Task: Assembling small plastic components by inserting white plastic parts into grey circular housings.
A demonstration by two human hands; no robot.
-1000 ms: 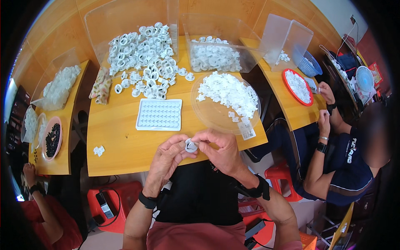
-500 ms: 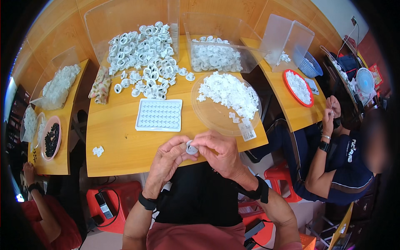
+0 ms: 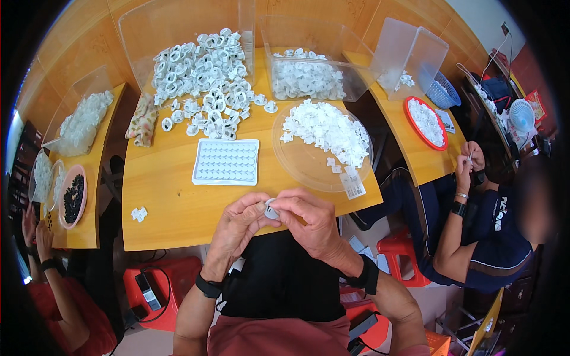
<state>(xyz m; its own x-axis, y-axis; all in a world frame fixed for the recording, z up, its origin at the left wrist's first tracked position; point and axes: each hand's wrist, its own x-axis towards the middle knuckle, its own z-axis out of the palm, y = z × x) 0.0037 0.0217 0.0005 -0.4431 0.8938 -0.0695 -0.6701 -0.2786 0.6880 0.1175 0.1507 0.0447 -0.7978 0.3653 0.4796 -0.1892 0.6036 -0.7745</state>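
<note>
A small round white plastic part with a dark slot (image 3: pixel 271 210) is held over the table's front edge. My left hand (image 3: pixel 238 228) pinches it between thumb and fingers. From the other side, my right hand (image 3: pixel 313 224) closes its fingertips on the same part; whether they also hold a smaller piece is hidden. Just beyond the hands lies a white tray (image 3: pixel 225 162) with rows of small round shapes. A clear round dish (image 3: pixel 291 161) to the right carries a heap of small white plastic pieces (image 3: pixel 326 132).
Similar round white parts (image 3: pixel 202 65) spill from a clear bin at the back. Beside it stands another filled clear bin (image 3: pixel 309 77). A few white pieces (image 3: pixel 139 215) lie at the table's front left. Co-workers' hands (image 3: pixel 469 160) are busy at side tables, one with a red plate (image 3: pixel 444 135).
My right hand has shifted slightly at the round part, which has tilted a little. On the left, a co-worker's second hand has come into view.
</note>
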